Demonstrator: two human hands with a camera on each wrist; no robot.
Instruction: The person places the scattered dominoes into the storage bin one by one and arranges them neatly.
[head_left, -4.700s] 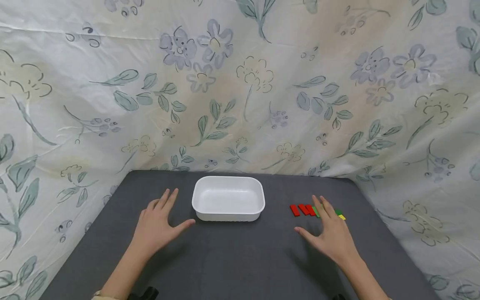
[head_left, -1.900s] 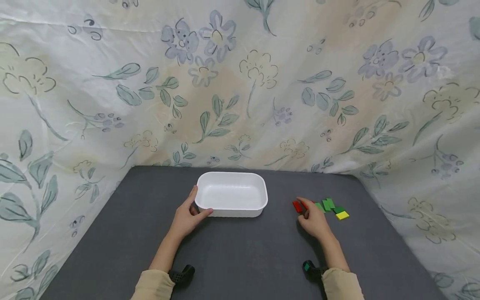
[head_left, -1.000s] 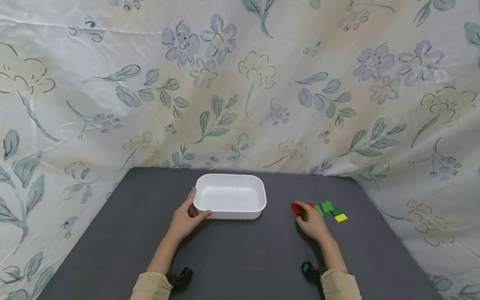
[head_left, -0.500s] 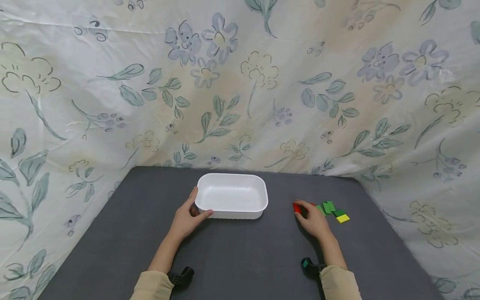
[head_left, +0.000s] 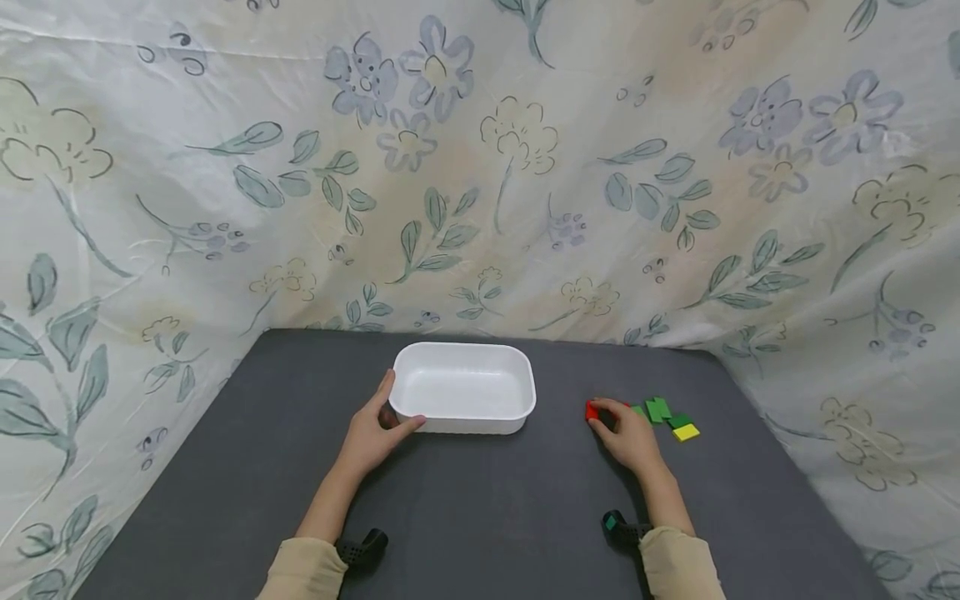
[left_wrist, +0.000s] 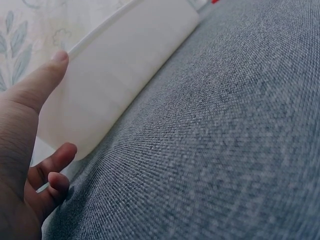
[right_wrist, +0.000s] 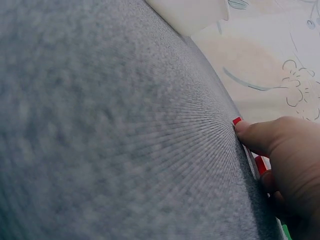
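Observation:
A white rectangular tray (head_left: 463,425) stands at the table's far middle. My left hand (head_left: 369,440) grips its left end, with the thumb on the front wall and the fingers round the side. In the left wrist view the thumb (left_wrist: 47,80) lies against the tray wall (left_wrist: 115,70). My right hand (head_left: 632,440) pinches the leftmost red tile (head_left: 591,411) between thumb and fingertips, at table level. From the right wrist, the thumb tip meets a red tile (right_wrist: 237,121); another red tile (right_wrist: 261,165) shows behind the thumb.
Light green tiles (head_left: 657,409), a dark green tile (head_left: 678,421) and a yellow tile (head_left: 686,432) lie right of my right hand. The dark grey table (head_left: 480,517) is backed by a floral curtain (head_left: 480,208). Each wrist bears a black camera mount (head_left: 365,550).
Both hands were spread above the table at first. The left took hold of the tray's end; the right came down to the red tiles, its thumb and fingers drawing in on the leftmost one.

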